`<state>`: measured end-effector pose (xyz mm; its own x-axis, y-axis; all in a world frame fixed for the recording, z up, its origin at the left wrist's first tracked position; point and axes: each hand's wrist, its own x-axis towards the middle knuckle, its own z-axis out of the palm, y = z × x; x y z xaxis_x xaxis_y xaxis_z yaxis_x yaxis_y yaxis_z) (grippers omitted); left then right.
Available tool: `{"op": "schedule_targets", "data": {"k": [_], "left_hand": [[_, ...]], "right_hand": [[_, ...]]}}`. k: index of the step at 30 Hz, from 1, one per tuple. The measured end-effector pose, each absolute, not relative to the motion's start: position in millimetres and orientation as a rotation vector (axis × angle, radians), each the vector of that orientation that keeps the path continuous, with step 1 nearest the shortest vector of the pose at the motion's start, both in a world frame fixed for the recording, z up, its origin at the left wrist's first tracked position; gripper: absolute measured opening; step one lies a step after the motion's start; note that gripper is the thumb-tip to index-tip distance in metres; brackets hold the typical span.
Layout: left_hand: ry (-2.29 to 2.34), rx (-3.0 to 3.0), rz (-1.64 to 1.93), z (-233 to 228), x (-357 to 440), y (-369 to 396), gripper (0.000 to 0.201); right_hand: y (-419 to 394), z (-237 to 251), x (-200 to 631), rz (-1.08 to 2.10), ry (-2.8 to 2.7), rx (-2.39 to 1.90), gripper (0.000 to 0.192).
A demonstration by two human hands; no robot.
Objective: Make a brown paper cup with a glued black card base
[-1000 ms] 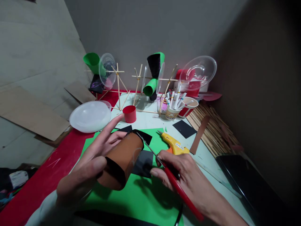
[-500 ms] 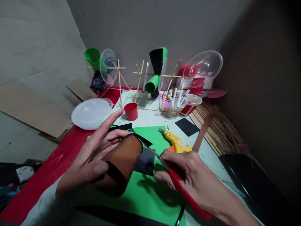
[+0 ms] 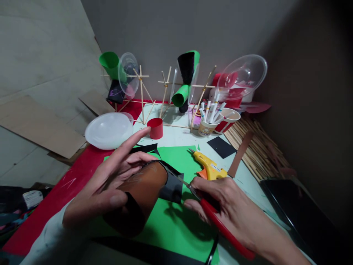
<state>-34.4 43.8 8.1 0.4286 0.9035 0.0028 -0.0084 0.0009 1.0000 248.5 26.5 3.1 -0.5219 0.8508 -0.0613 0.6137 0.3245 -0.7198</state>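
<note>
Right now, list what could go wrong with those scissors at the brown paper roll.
1. The scissors in the right hand point their blades toward the left hand; its fingers could get nicked.
2. The brown roll, gripped loosely, might crush or slip.
3. The glue gun lies close behind; the right hand could bump it.

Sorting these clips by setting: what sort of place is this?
Probably a home craft corner: a yellow hot-glue gun on green paper sheet, a paper cup of marker pens, and thin wooden-stick frames against the wall.
</note>
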Motion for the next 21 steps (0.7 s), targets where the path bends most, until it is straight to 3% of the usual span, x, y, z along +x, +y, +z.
{"op": "schedule_targets", "data": {"k": [17, 21], "left_hand": [[0.817, 1.583, 0.892, 4, -32, 46, 0.09], [0.881, 1.452, 0.981, 4, -23, 42, 0.099]], "right_hand": [[28, -3, 245, 1.072, -2.175, -1.231, 0.032], [27, -6, 243, 1.015, -2.111, -1.208, 0.033]]}}
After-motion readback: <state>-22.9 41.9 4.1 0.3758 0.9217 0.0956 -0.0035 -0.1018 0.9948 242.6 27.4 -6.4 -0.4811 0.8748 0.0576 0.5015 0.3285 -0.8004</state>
